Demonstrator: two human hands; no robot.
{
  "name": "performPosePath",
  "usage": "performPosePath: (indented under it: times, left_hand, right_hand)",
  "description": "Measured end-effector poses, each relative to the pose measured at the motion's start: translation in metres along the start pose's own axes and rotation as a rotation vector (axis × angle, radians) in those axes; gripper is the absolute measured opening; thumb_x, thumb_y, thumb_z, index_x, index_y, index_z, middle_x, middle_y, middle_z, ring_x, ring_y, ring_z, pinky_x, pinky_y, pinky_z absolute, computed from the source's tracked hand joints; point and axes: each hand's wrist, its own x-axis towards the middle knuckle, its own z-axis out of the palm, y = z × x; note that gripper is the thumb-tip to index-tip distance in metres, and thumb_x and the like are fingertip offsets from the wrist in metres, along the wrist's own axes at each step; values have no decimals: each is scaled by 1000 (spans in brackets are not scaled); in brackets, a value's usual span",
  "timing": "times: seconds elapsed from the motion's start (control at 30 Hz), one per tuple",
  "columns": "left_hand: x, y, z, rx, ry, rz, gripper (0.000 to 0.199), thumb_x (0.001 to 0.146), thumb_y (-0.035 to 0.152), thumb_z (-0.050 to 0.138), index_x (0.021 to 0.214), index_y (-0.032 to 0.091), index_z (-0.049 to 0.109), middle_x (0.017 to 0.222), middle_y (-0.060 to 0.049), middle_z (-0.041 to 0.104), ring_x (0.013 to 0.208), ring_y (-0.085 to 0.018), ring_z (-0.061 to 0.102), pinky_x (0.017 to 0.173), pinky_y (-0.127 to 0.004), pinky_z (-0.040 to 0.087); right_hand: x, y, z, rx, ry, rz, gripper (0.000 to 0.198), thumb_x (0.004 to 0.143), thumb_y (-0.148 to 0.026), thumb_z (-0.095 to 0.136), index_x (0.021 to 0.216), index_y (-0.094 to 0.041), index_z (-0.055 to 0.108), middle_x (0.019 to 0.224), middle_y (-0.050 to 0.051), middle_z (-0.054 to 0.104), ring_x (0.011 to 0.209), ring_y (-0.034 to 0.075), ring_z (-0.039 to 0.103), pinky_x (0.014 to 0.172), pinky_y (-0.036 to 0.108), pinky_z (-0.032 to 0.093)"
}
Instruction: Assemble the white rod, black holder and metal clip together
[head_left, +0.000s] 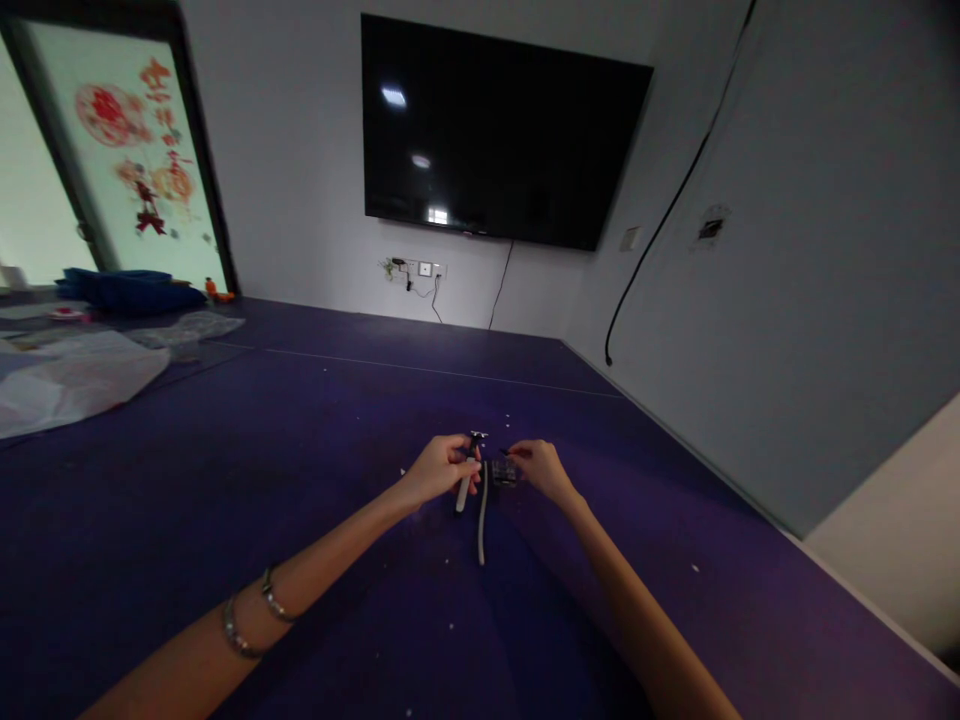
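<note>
My left hand is closed around the pale handle of what looks like a razor, its dark neck and T-shaped head pointing away from me. Fingers pinched, my right hand holds a small dark piece too small to name, just above a little clear case. Dark parts show in the case, which lies on the purple surface. Between my hands lies a long, slightly curved grey strip, separate from the razor.
White scraps dot the purple surface. At the far left are plastic sheeting and a dark blue bundle. A television hangs on the wall above sockets. A black cable dangles along the right wall.
</note>
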Motion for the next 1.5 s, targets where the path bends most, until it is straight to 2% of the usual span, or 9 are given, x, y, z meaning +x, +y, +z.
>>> performPosePath:
  times: [0.1, 0.37, 0.57, 0.77, 0.83, 1.0, 1.17, 1.33, 1.5]
  left_hand:
    - [1, -2, -1, -3, -2, -1, 10, 72, 16, 55, 80, 14, 51, 61, 0, 59, 49, -13, 60, 44, -22, 43]
    - [0, -1, -1, -5, 15, -30, 15, 71, 18, 58, 84, 14, 52, 65, -2, 62, 50, -13, 61, 43, -20, 43]
    - [1, -4, -3, 36, 46, 25, 17, 74, 22, 59, 86, 13, 51, 74, -6, 66, 60, -15, 65, 44, -19, 43]
    - [0, -11, -5, -41, -162, 96, 29, 71, 28, 66, 86, 15, 45, 73, -5, 66, 52, -13, 62, 46, -21, 45]
    - [-1, -13, -4, -45, -184, 132, 32, 68, 28, 68, 84, 16, 44, 69, -2, 64, 53, -12, 61, 49, -23, 46]
    - [-4, -17, 2, 99, -35, 252, 31, 65, 29, 72, 82, 16, 49, 66, 4, 58, 59, -10, 57, 58, -24, 45]
    - [-7, -18, 7, 291, 126, 365, 29, 68, 37, 69, 76, 16, 52, 63, 4, 54, 57, -9, 50, 55, -22, 39]
    - [-10, -19, 9, 316, 185, 400, 33, 67, 42, 69, 74, 17, 49, 59, 5, 53, 52, -8, 47, 52, -21, 35]
    - [-9, -24, 13, 255, 173, 363, 35, 67, 42, 69, 75, 19, 45, 56, 5, 54, 51, -10, 53, 51, -21, 38]
  right_hand:
    - [2, -1, -3, 97, 4, 45, 25, 71, -13, 52, 87, -13, 71, 78, 6, 71, 57, 14, 63, 50, 21, 50]
    - [1, -11, -12, 156, -8, 45, 30, 71, -10, 50, 93, -14, 71, 85, 5, 71, 62, 13, 65, 54, 22, 54]
    - [1, -22, -18, 216, -32, 87, 30, 70, -11, 53, 95, -13, 71, 84, 6, 71, 58, 13, 64, 53, 24, 55]
    - [-5, -43, -32, 358, -59, 51, 29, 66, -16, 61, 93, -11, 70, 82, 7, 70, 66, 17, 63, 44, 23, 53]
    - [-7, -52, -38, 395, -84, 27, 27, 65, -18, 63, 90, -12, 71, 79, 6, 70, 64, 15, 63, 46, 23, 53]
    - [-16, -72, -49, 488, -147, -49, 27, 63, -25, 67, 86, -12, 71, 76, 6, 70, 65, 16, 63, 51, 25, 54]
    - [-23, -86, -51, 478, -145, -117, 22, 66, -24, 66, 85, -14, 71, 78, 5, 70, 65, 15, 63, 53, 25, 54]
    - [-26, -94, -50, 475, -140, -161, 20, 68, -23, 65, 85, -15, 70, 80, 5, 69, 68, 15, 63, 55, 25, 55]
    - [-28, -98, -51, 520, -143, -162, 21, 66, -25, 67, 84, -15, 70, 80, 4, 69, 65, 14, 63, 56, 25, 55]
